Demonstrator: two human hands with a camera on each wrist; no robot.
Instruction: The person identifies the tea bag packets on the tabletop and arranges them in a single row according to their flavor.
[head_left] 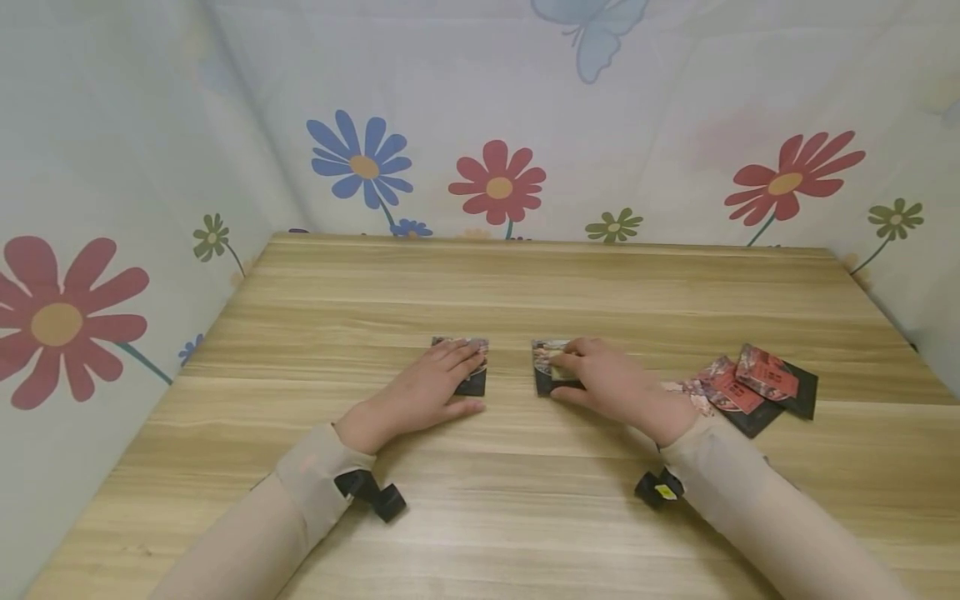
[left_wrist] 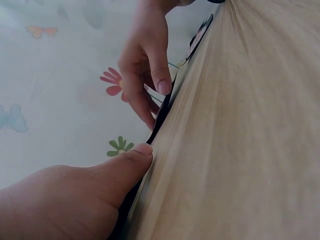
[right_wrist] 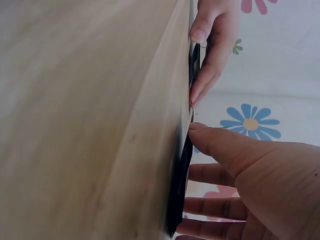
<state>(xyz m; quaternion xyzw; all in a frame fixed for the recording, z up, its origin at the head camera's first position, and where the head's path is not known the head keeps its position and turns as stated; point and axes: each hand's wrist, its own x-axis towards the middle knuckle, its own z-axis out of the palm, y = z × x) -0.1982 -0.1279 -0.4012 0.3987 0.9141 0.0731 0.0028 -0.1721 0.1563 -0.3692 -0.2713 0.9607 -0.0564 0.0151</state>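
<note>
Two small flat packets with black lower parts and printed pictures lie side by side on the wooden table. My left hand rests palm down on the left packet, fingers straight and covering most of it. On the right packet my right hand lies with spread, slightly bent fingers; its thumb touches the near edge. In the right wrist view, the right thumb and fingers meet the dark packet flat against the table. The left wrist view shows the left thumb along a dark packet edge.
Right of my right hand lie overlapping black packets with red labels. A pink-and-white patterned piece shows partly behind the right wrist. The wooden table meets a flower-printed cloth wall at the back.
</note>
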